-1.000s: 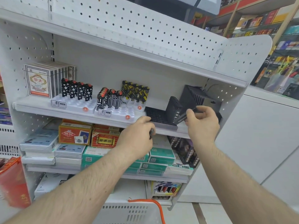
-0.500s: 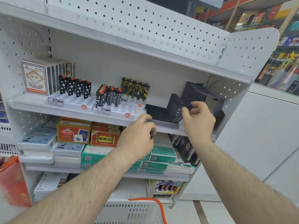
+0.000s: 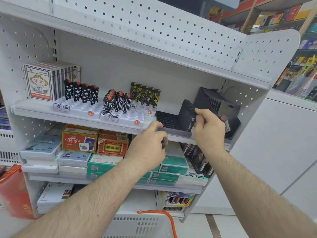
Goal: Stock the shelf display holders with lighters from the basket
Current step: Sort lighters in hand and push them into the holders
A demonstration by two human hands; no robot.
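Observation:
A black display holder (image 3: 167,118) lies on the middle shelf at the right, with a row of black lighters (image 3: 187,115) standing in it. My right hand (image 3: 208,129) is at the row's right end, its fingertips pinching the top of a black lighter there. My left hand (image 3: 147,145) rests at the shelf's front edge, its fingers curled round a dark lighter (image 3: 163,142) that is mostly hidden in the fist. A white basket (image 3: 137,225) with an orange handle (image 3: 169,220) sits below my arms; its contents are out of view.
Three white holders hold star-patterned lighters (image 3: 81,92), black-and-white lighters (image 3: 116,103) and yellow-black lighters (image 3: 145,94). A second black holder (image 3: 211,100) leans in the back right corner. Card boxes (image 3: 39,81) stand far left. Stacked boxes (image 3: 78,141) fill the shelf below.
My right hand has moved left and down, bringing its black lighter against the row in the black holder. My left hand has stayed at the shelf edge.

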